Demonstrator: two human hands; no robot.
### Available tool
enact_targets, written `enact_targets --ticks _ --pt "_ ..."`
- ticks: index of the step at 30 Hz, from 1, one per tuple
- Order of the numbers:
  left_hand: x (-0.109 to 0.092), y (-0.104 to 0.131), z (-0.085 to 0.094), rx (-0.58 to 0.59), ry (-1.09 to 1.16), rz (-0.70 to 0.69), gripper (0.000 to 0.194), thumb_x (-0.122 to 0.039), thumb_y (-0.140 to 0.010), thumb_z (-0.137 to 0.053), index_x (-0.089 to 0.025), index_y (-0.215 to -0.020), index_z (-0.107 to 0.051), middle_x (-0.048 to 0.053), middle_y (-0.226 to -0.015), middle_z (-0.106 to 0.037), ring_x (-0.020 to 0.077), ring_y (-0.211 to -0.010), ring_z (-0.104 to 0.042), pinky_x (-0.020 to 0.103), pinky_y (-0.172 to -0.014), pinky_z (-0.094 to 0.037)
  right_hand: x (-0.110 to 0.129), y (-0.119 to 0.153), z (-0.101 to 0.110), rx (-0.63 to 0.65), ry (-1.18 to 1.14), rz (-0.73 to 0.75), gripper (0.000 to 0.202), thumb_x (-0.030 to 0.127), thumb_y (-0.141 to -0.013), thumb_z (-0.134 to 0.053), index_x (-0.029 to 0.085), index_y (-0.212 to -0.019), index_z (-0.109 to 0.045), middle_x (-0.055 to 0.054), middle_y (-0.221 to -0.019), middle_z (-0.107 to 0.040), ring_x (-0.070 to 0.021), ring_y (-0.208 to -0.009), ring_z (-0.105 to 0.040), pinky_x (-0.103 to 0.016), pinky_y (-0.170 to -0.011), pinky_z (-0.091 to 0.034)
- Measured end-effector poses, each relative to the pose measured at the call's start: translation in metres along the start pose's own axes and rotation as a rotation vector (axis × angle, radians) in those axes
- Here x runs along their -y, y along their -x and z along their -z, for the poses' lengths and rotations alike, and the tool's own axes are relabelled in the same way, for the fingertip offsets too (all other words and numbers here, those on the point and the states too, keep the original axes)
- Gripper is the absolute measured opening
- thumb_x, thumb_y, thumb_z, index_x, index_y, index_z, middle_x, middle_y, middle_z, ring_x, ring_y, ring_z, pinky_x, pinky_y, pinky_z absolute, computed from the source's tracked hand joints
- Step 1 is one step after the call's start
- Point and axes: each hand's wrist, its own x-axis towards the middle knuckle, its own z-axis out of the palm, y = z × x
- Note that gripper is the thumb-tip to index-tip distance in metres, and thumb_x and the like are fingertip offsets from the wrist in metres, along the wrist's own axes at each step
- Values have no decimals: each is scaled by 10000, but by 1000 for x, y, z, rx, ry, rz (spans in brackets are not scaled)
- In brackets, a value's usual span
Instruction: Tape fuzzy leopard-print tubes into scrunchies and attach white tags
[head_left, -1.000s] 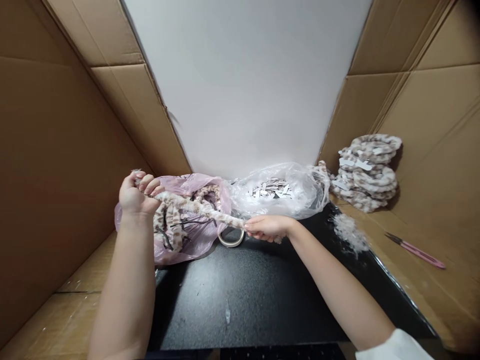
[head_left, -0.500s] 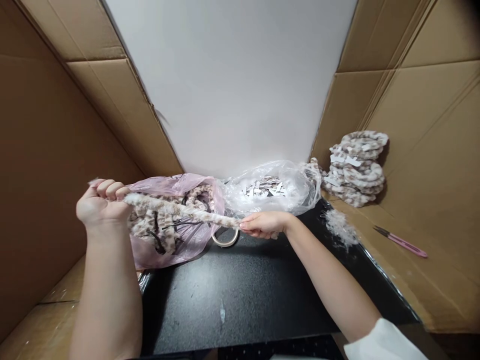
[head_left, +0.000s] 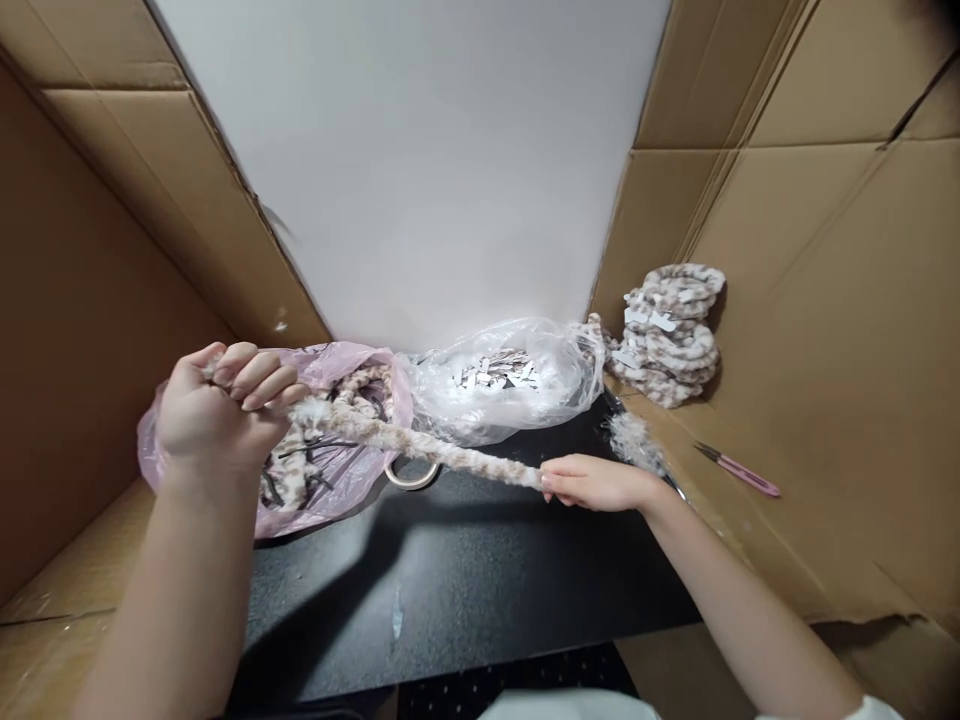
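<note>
A fluffy white-and-brown strip [head_left: 435, 449] is stretched across the middle of the view, above the black table [head_left: 465, 570]. My left hand [head_left: 229, 400] is closed in a fist round its left end, in front of the pink plastic bag [head_left: 375, 470]. The fingers of my right hand [head_left: 592, 482] pinch its right end, lower down. More fluffy pieces and dark thin cords lie in the pink bag, partly hidden by my left hand and the strip. A roll of tape [head_left: 412, 482] lies just behind the strip.
A clear plastic bag [head_left: 551, 400] with small white tags lies at the back. Right of it are stacked fluffy coils [head_left: 675, 340] with white labels, a tuft of loose fluff [head_left: 634, 440] and pink-handled snips [head_left: 739, 470] on cardboard. Cardboard walls [head_left: 847, 330] flank both sides.
The view has shifted. My right hand has moved right and down with its end of the strip, and a longer stretch shows between my hands. My left hand is nearer the pink bag's middle.
</note>
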Motion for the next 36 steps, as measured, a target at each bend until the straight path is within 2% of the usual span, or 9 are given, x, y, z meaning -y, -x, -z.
enact_targets --ticks 13,17,20,23,25,27,29,33,36 --pt "61 88 91 -406 157 15 258 22 -724 -405 -178 -603 -296 -48 -418 -342 78 -336 -262 143 -370 -294 -30 47 -20 -83 101 19 334 348 -951 -397 173 -727 -571 4 -684 -539 -138 -669 -497 -252 -669 -359" --pt "80 106 93 -354 -84 181 190 -90 -769 -539 -197 -637 -453 -68 -437 -285 82 -343 -246 161 -375 -312 -38 42 -20 -305 56 13 302 388 -944 -409 181 -859 -612 7 -681 -521 -143 -656 -478 -258 -637 -354" --pt "91 111 95 -282 -538 25 38 -241 -768 -622 -225 -749 -593 -27 -537 -450 138 -464 -450 227 -470 -424 -39 36 -20 -475 -124 73 293 433 -920 -449 198 -1049 -567 30 -652 -480 -135 -610 -458 -254 -598 -364" --pt "105 117 79 -199 -916 -262 159 -253 -727 -695 -249 -883 -663 64 -893 -638 262 -887 -603 362 -778 -506 -31 31 -20 -595 -276 113 321 493 -849 -537 194 -966 -558 40 -614 -465 -129 -569 -459 -255 -569 -384" --pt "119 121 53 60 -1199 -353 251 -251 -743 -692 -272 -993 -676 86 -1083 -643 306 -1085 -552 449 -977 -418 -20 27 -21 -663 -312 122 341 518 -800 -582 195 -910 -565 28 -624 -497 -138 -587 -492 -264 -575 -412" --pt "141 120 18 364 -1266 -247 402 -261 -792 -650 -293 -1190 -602 92 -1258 -589 302 -1199 -500 467 -1052 -358 -8 21 -20 -691 -319 161 351 515 -792 -594 192 -927 -583 11 -651 -538 -149 -627 -531 -271 -598 -439" --pt "168 112 -17 481 -1133 -142 508 -307 -791 -665 -258 -1279 -532 117 -1362 -515 307 -1267 -447 458 -1073 -341 3 13 -15 -638 -300 243 339 487 -815 -584 181 -960 -604 2 -675 -565 -149 -655 -554 -270 -627 -453" --pt "220 83 -56 377 -587 184 271 -471 -824 -617 -209 -891 -598 31 -764 -599 174 -712 -560 285 -666 -477 16 -26 18 -483 -179 340 329 421 -889 -501 163 -1062 -610 -5 -707 -598 -141 -667 -574 -259 -656 -467" --pt "244 71 -54 195 -315 365 416 -596 -784 -599 -212 -738 -448 -83 -552 -314 71 -423 -279 175 -401 -222 18 -74 53 -748 78 96 323 321 -933 -422 163 -1161 -587 -49 -864 -662 -158 -805 -613 -260 -740 -472"
